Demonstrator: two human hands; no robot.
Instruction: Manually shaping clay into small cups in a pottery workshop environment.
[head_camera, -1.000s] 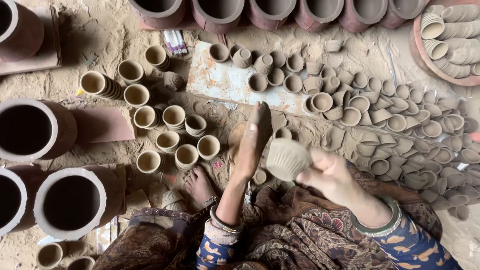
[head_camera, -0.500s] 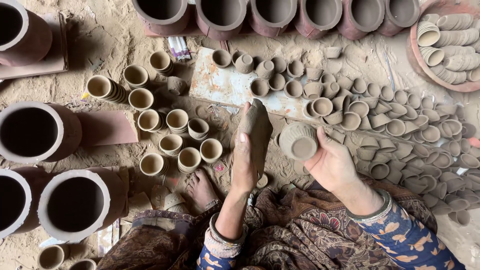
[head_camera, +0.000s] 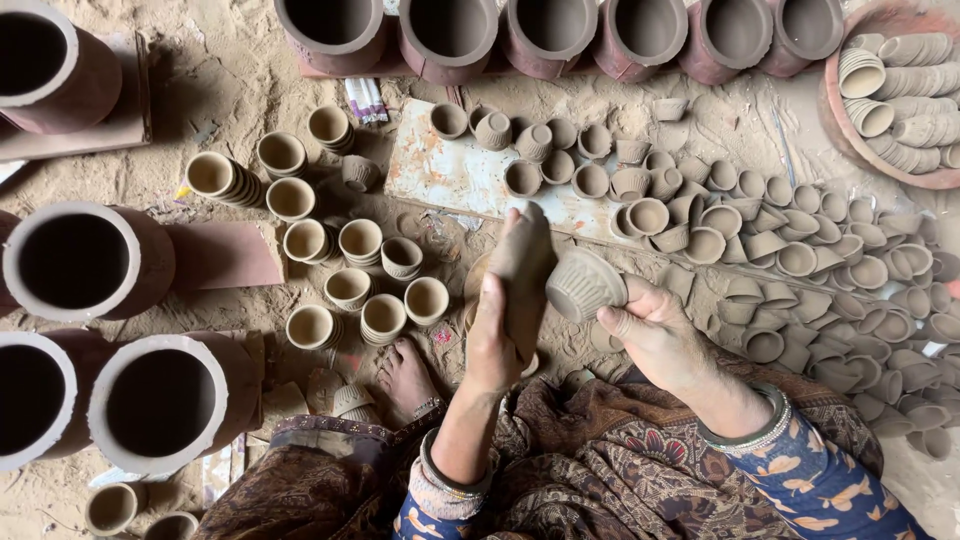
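My left hand (head_camera: 493, 345) wraps around a tall, wet cone of brown clay (head_camera: 527, 248) that rises from a wheel mostly hidden beneath it. Just to its right, my right hand (head_camera: 655, 335) grips a small ribbed clay cup (head_camera: 582, 285), tilted so its base and fluted side face the camera. The cup almost touches the clay cone. Both wrists wear bangles, and a patterned cloth covers my lap.
Large clay pots (head_camera: 75, 262) stand at left and along the top edge. Stacks of small cups (head_camera: 348, 290) sit left of the cone, and many loose cups (head_camera: 800, 260) spread to the right. A worn board (head_camera: 440, 175) and a basin of stacked cups (head_camera: 900, 90) lie farther back. My bare foot (head_camera: 405, 375) rests on the sandy ground.
My right hand has lifted the cup slightly and turned it from mouth-up to showing its ribbed side. My left hand has stayed on the clay cone and closed around it.
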